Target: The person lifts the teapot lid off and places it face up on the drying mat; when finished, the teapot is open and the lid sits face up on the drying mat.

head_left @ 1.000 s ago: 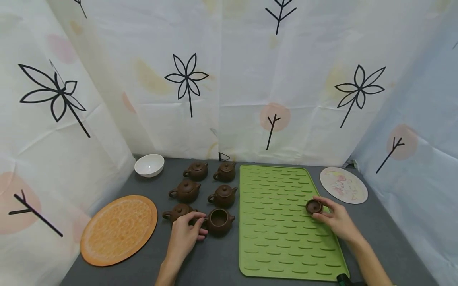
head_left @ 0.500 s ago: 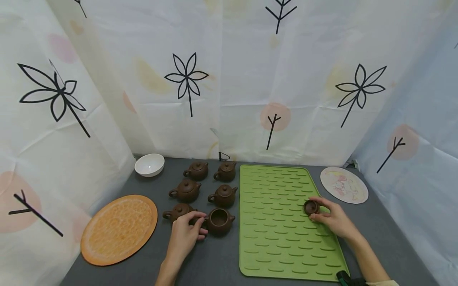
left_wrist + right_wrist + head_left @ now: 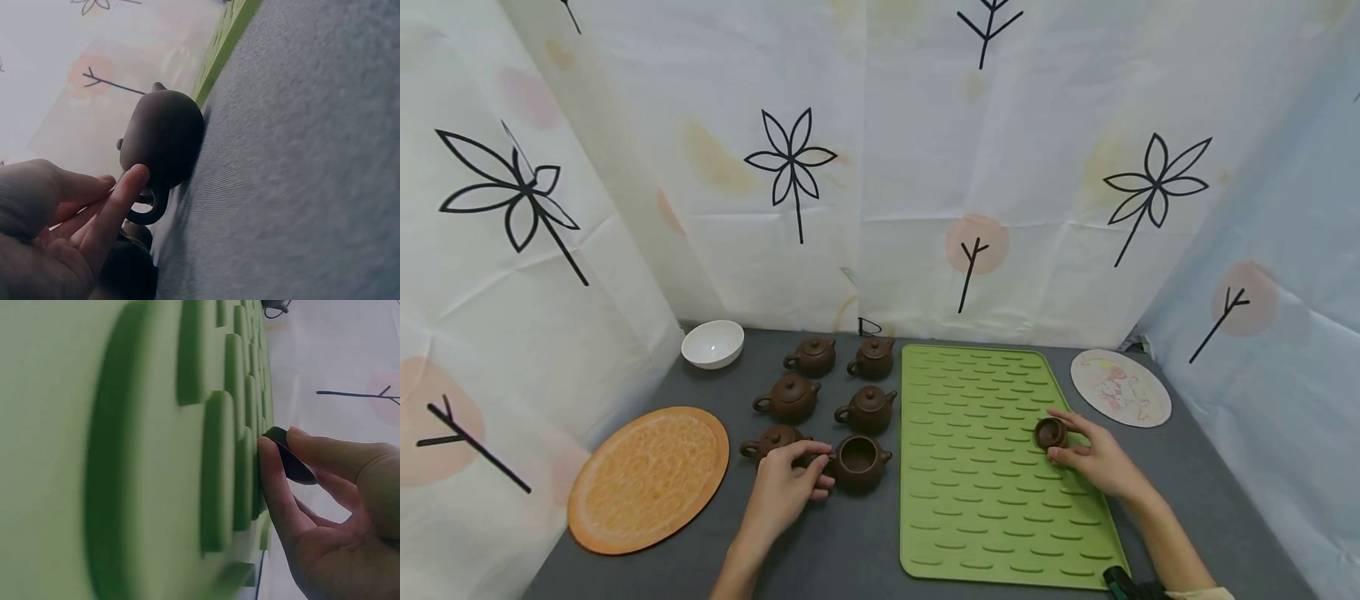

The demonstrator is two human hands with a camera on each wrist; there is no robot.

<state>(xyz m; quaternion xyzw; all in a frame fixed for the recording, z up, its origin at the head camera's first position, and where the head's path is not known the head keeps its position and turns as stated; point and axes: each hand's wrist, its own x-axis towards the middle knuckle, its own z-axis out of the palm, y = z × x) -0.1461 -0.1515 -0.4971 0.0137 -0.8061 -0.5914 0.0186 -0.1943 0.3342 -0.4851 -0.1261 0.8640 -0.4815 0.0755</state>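
Observation:
In the head view my left hand [image 3: 787,490] is at the handle side of a brown clay teapot [image 3: 859,463] that has no lid on, its dark inside facing up. Thumb and fingertips pinch near the top of the handle [image 3: 152,214] in the left wrist view, with one fingertip against the pot's body. My right hand [image 3: 1101,458] pinches a small round brown teapot lid [image 3: 1050,434] by its edge, over the green mat [image 3: 970,500]. Seen from the head, the lid shows a hollow face. In the right wrist view the lid [image 3: 294,464] is tilted, close to the mat's ridges.
Several lidded brown teapots [image 3: 870,410] stand in two columns left of the mat. A white bowl [image 3: 712,345] is at the back left, an orange oval placemat [image 3: 650,481] in front of it. A pale round mat [image 3: 1120,388] lies back right. Patterned cloth [image 3: 880,167] walls enclose the table.
My right hand has moved slightly left over the green mat with the lid, which has tilted a little. My left hand stays at the open teapot.

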